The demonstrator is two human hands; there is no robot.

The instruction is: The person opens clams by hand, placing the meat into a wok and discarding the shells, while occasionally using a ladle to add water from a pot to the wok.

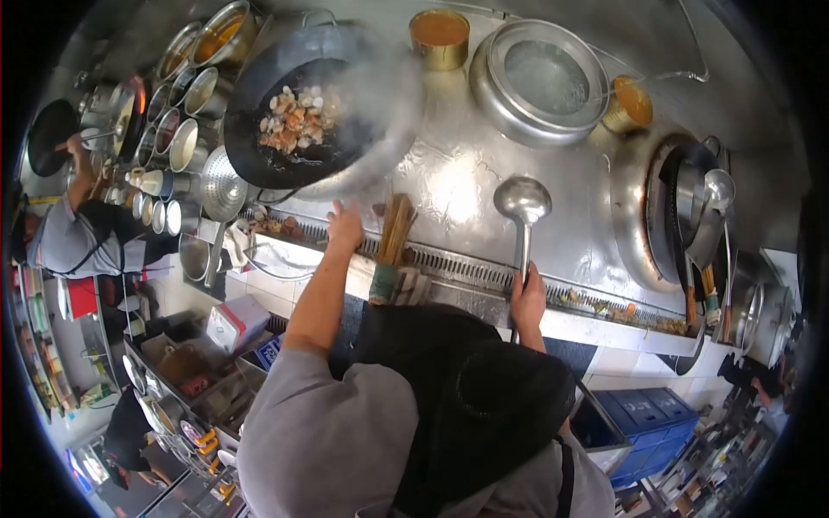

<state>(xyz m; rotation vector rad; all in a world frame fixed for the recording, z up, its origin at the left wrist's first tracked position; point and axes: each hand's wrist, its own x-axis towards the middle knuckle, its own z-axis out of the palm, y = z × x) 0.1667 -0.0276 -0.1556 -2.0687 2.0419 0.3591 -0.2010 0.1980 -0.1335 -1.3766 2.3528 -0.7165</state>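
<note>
**A:** where's the wok (259,164) sitting relative to the hands?

**B:** up and to the left on the range, with food (296,121) steaming inside. The left hand (345,226) is right at its near rim. Can't tell if it's actually gripping anything tbh.

**A:** and the other one?

**B:** the right hand (528,300) is clamped round the ladle (523,207) handle. The ladle points straight away from the body, bowl at the far end, well right of the wok. Hands are wide apart, and the left is way closer to the wok.

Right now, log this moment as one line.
left hand: open, by wok | right hand: grips ladle | wok: steaming, food inside
</note>
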